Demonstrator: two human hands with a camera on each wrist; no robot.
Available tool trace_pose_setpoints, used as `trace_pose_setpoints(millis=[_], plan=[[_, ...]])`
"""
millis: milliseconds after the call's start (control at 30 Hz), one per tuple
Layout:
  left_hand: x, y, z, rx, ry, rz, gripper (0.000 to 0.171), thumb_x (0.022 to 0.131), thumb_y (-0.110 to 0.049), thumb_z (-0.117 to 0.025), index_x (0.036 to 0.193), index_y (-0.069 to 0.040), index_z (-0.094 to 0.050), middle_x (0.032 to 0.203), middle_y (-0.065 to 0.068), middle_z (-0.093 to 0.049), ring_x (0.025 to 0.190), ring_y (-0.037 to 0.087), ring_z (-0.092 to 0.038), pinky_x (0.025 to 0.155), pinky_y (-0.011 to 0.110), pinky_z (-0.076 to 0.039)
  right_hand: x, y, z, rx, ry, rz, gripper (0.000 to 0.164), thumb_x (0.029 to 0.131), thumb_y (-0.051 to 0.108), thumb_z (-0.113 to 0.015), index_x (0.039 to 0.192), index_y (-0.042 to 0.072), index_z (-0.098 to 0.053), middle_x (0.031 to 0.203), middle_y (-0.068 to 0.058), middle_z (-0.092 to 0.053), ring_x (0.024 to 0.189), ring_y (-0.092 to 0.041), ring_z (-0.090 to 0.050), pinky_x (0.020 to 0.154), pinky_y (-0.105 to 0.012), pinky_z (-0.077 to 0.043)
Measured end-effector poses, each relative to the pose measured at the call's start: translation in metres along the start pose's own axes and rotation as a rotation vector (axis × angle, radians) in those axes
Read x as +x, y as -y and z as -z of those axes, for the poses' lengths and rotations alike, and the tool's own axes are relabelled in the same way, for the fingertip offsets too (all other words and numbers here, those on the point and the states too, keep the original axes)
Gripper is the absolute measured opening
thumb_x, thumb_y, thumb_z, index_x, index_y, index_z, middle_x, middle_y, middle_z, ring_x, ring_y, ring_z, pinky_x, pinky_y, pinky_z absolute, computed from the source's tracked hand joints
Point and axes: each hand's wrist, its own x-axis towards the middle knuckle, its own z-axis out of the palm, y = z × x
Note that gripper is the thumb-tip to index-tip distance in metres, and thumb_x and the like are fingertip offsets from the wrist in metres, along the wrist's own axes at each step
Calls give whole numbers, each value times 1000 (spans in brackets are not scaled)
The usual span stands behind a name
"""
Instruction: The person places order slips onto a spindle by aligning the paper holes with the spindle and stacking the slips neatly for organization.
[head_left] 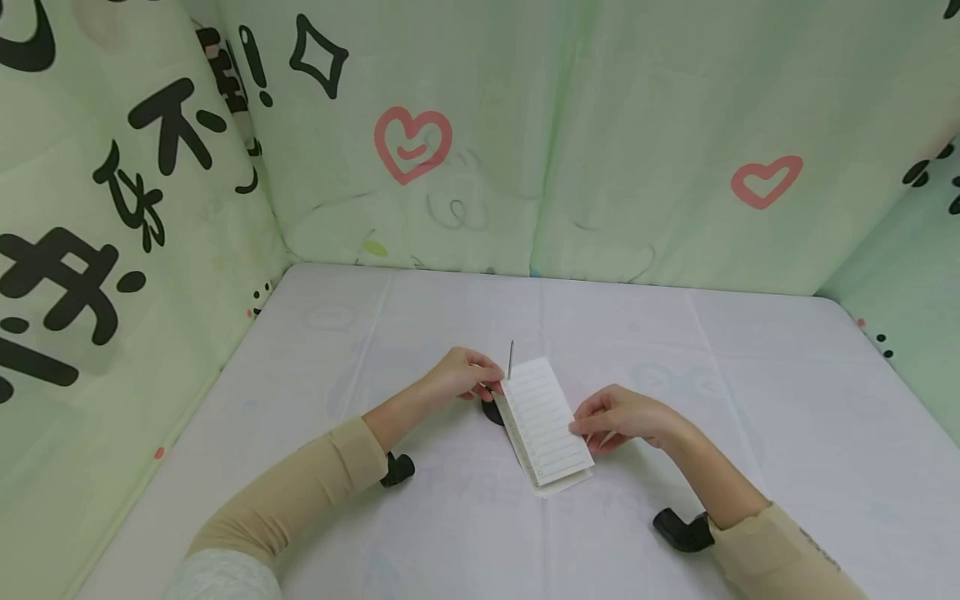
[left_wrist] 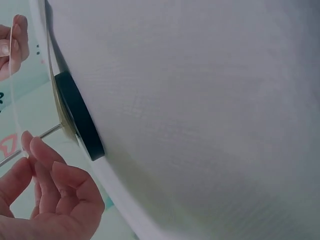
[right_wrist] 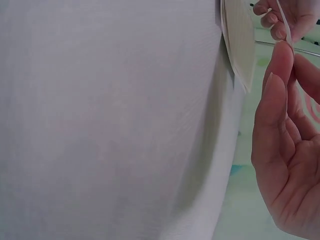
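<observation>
A thin metal spike (head_left: 512, 360) rises from a round black base (left_wrist: 80, 117) on the table. Over it, my left hand (head_left: 465, 373) pinches the upper left corner of a white lined paper sheet (head_left: 543, 417), right at the spike. My right hand (head_left: 624, 415) pinches the same sheet's right edge between thumb and fingers. In the left wrist view the sheet is edge-on, raised above the base, with the spike crossing it at my left fingertips. Lower down on the spike lie other paper sheets (right_wrist: 238, 42), against the base.
A white cloth covers the table (head_left: 420, 533). Black curved pieces, one (head_left: 399, 469) at the left wrist and another (head_left: 682, 531) at the right, stick out near the beige sleeves. Pale green printed curtains (head_left: 637, 108) stand behind and at both sides.
</observation>
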Motion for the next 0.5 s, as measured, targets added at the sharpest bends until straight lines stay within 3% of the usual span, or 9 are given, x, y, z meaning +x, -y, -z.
trace_pose_setpoints(millis=[500], plan=[[7,9,-4,53,31,80,12,86,-13,-62,91,-3,-65,67,2,-66,49,9,-56,45,21,-30,7,-2,-7,-56,5,-128,13,82,16,-67,78,4,-64,62,-2,-62,54,-9,-57,51,-21,-47]])
